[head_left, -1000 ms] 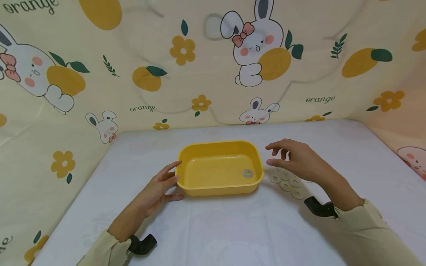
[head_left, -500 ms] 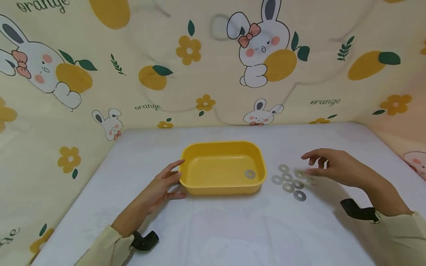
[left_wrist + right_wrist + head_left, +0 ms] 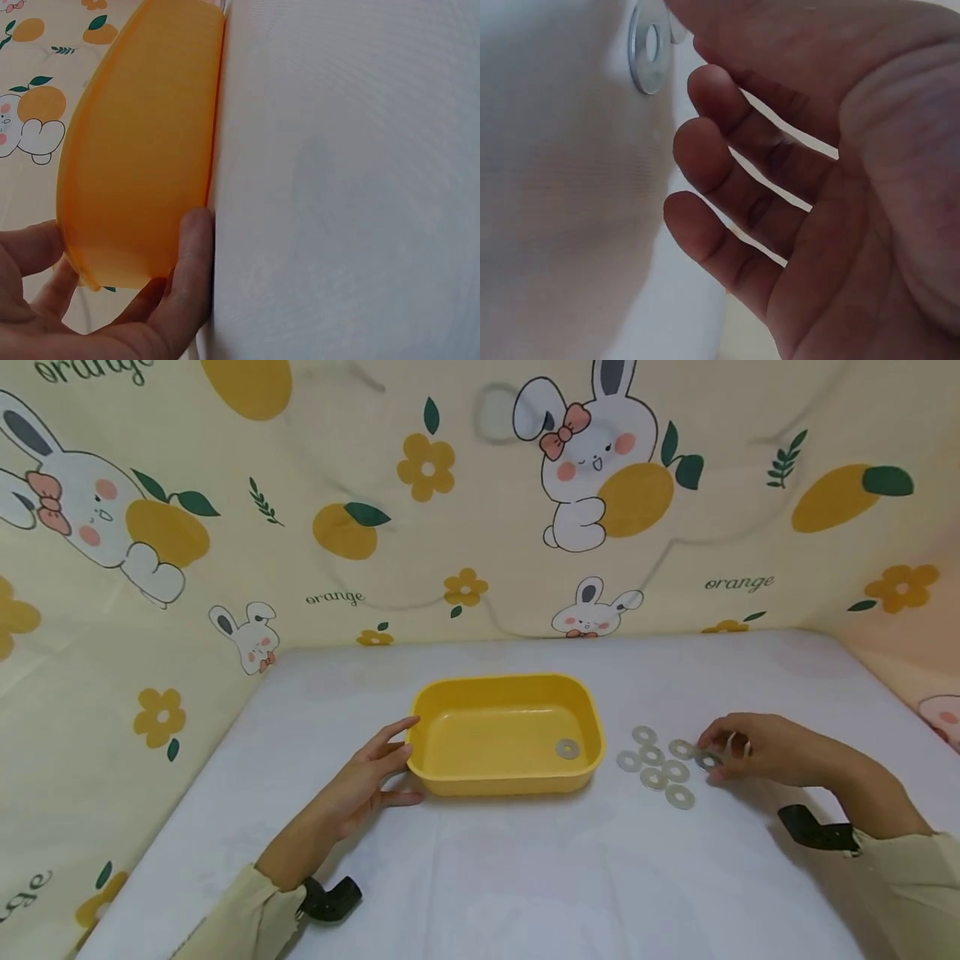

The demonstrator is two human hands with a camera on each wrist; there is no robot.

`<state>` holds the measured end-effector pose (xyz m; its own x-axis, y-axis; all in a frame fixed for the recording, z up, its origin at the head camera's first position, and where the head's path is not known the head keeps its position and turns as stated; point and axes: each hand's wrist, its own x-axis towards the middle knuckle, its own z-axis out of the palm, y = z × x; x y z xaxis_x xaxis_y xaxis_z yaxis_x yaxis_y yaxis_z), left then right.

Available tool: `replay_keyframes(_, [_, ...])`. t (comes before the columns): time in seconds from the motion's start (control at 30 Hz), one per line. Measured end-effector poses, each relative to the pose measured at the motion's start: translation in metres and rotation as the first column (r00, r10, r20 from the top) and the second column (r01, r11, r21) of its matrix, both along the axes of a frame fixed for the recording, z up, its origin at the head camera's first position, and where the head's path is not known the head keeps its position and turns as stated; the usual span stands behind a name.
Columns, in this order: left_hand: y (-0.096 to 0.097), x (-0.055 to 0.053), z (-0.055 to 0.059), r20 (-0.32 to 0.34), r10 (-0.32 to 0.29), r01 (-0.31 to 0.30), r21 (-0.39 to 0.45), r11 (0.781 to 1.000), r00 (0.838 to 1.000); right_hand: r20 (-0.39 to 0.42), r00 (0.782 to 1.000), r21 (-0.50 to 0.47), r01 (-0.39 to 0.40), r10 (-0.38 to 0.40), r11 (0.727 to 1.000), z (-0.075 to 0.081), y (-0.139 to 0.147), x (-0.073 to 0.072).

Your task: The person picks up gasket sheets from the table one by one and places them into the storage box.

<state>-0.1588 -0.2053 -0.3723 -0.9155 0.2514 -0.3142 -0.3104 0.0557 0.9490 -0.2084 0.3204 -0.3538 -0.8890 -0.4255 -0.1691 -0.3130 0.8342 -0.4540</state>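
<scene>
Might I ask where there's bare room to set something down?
Free: the table in front of the yellow tray, between the sleeves, and the strip between tray and backdrop. Crowded: right of the tray, with washers and the right hand.

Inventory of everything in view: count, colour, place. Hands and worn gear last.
Tray: one, yellow, centre of head view.
Washer in tray: one, grey, near right end.
Loose washers: seven, grey, clustered right of tray.
Rightmost washer: one, grey, beside that cluster.
Table: one, white, beneath tray and washers.
Printed backdrop: cream, behind and beside table; panel count unclear.
Left hand: one, at tray's left end.
Right hand: one, around rightmost washer.
Sleeves: two, beige.
Wrist devices: two, black.
</scene>
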Motion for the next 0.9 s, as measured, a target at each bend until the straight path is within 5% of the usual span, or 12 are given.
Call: replay_keyframes(0.9, [0.0010, 0.0011, 0.0021, 0.008, 0.007, -0.006, -0.003, 1.000, 1.000, 0.098, 0.995, 0.031, 0.000, -0.003, 1.000, -0.0064, 0.0006, -0.0021])
